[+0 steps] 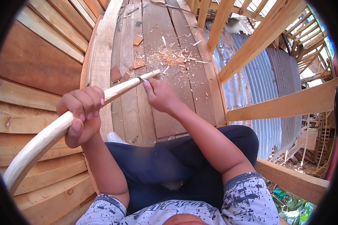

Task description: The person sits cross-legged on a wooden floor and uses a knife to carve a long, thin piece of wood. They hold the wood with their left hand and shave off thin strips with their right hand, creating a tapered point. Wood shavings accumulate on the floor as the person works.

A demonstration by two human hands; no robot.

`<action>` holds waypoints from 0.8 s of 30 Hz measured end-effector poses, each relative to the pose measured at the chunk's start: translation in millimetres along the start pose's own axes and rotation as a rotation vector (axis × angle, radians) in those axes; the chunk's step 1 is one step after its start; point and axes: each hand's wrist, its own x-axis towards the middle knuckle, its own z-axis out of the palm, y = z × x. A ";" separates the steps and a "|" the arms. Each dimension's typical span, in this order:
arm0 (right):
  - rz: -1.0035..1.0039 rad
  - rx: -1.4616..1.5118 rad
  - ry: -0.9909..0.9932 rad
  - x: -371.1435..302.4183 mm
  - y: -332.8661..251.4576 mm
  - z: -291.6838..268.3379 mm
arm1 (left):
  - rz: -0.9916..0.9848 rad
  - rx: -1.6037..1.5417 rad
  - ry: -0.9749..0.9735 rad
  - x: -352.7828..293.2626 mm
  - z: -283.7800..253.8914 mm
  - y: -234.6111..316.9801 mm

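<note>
A long, peeled, pale wooden pole (118, 89) slants from the lower left up toward the middle, its thin end over the floor. My left hand (82, 112) is wrapped around it partway along, fingers closed over the top. Close to the thin end, my right hand (161, 94) is closed on a knife (141, 78). Only a short piece of dark blade shows, lying against the pole; the handle is hidden in my fist. The right thumb lies along the blade, near the wood.
Wood shavings (171, 56) are heaped on the plank floor (150, 28), with reddish-brown scraps (116, 74) beside them. A board wall (37, 60) rises at left. Wooden railing beams (281, 104) border the right, above a corrugated metal roof (248, 78). My crossed legs (157, 161) are below.
</note>
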 end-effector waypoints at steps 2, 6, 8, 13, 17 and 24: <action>0.172 -0.072 0.041 2.8 61.0 4.7 | -0.005 -0.019 -0.033 2.9 10.0 -2.2; 0.058 -0.066 0.057 8.7 23.9 10.5 | 0.012 0.060 0.008 5.0 9.3 7.1; 0.072 0.044 0.090 8.5 66.4 19.4 | 0.006 0.045 0.031 6.2 17.5 3.7; 0.157 -0.057 0.107 16.1 45.5 24.7 | 0.025 0.038 0.051 6.5 1.6 6.9; 0.264 -0.194 -0.024 4.9 90.6 18.8 | 0.036 -0.025 0.032 6.1 -10.5 3.8; 0.377 -0.196 -0.023 19.0 71.4 9.9 | -0.005 -0.067 -0.182 10.4 -21.9 9.2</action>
